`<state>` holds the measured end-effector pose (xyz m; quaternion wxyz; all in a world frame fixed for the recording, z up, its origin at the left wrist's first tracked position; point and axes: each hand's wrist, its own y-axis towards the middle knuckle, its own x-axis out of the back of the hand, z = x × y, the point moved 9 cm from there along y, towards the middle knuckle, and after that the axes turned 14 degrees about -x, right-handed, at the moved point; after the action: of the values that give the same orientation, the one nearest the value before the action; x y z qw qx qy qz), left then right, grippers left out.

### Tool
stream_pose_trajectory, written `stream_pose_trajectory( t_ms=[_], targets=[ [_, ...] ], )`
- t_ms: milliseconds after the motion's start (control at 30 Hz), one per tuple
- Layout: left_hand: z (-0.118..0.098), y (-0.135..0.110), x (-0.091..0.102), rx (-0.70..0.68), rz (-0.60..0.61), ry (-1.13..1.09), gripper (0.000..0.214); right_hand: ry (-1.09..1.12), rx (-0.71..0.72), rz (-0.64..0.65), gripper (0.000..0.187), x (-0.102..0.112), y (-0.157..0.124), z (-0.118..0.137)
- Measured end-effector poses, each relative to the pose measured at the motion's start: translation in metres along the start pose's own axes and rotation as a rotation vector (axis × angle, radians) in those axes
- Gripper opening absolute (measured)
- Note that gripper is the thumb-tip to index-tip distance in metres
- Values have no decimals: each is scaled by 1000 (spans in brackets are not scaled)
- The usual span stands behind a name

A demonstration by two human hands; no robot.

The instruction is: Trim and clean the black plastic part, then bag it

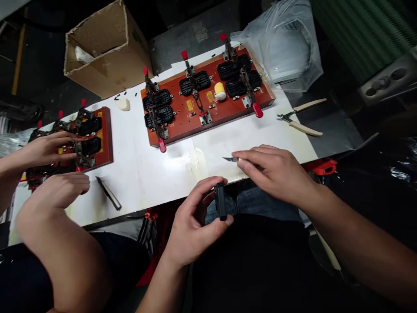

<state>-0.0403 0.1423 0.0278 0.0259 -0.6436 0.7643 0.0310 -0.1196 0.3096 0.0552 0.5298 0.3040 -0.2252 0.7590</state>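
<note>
Between the thumb and fingers of my left hand (195, 221) is a small black plastic part (220, 201), held on edge just off the table's front edge. My right hand (276, 174) is closed around a craft knife (230, 159), its thin pointed blade sticking out to the left; most of the handle is hidden by the fingers. Blade and part are apart. Beyond both hands lies a reddish-brown fixture board (182, 126) with red-tipped toggle clamps and several black plastic parts (194, 82) on it. A yellow-and-white cylinder (220, 91) stands on the board.
A co-worker's hands (55, 152) work at a second fixture board (106, 130) on the left, near a black knife or tweezers-like tool (108, 193). Cream-handled nippers (302, 116) lie right. Behind are a cardboard box (100, 69) and a plastic bag of sheets (286, 52).
</note>
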Motion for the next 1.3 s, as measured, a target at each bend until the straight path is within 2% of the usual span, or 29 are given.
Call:
stream_pose_trajectory(
  t_ms=[67,133,233,267,367,433,567,600,733,767,800,900,967,1033,1067,1100,1167,1233,1267,1300],
  targets=[
    [0,2,0,-4,-6,-11,60,27,-79,9,21,2,4,-6],
    [1,4,0,-12,-11,-6,59,118,-132,99,21,-4,3,-3],
    [3,6,-5,-8,21,-20,61,261,-157,258,43,-20,-1,8],
    [4,6,-7,-6,36,-32,62,289,-172,260,46,-21,-1,7],
    [3,4,-14,-2,70,-80,62,277,-289,64,32,-11,6,-13],
    [4,3,-16,6,74,-107,62,288,-351,8,31,-7,6,-25],
    [9,4,-18,36,67,-120,62,427,-254,265,64,-26,-1,-15],
    [10,4,-19,42,69,-124,62,432,-252,271,64,-28,-2,-15],
    [12,5,-27,66,99,-165,61,369,-423,1,37,-12,-1,-43],
    [12,5,-27,69,103,-175,61,386,-443,-12,37,-11,-3,-46],
    [13,6,-28,72,105,-181,61,424,-433,28,41,-14,-4,-45],
    [17,6,-27,81,116,-161,60,536,-328,230,59,-30,-10,-30],
    [19,6,-28,98,129,-150,61,501,-341,179,52,-30,-9,-35],
    [21,5,-29,108,135,-175,61,428,-414,23,38,-21,-8,-50],
    [22,6,-30,111,123,-206,63,409,-441,-24,34,-19,-8,-57],
    [23,7,-29,115,93,-247,65,413,-446,-16,32,-21,-9,-60],
    [29,11,-22,133,-37,-339,65,509,-375,146,35,-36,-14,-53],
    [42,13,-13,189,-193,-396,54,601,-241,312,45,-49,-24,-34],
    [48,12,-10,229,-251,-402,49,616,-180,340,48,-52,-30,-26],
    [54,11,-8,274,-285,-396,48,612,-134,316,47,-51,-34,-20]
  ],
)
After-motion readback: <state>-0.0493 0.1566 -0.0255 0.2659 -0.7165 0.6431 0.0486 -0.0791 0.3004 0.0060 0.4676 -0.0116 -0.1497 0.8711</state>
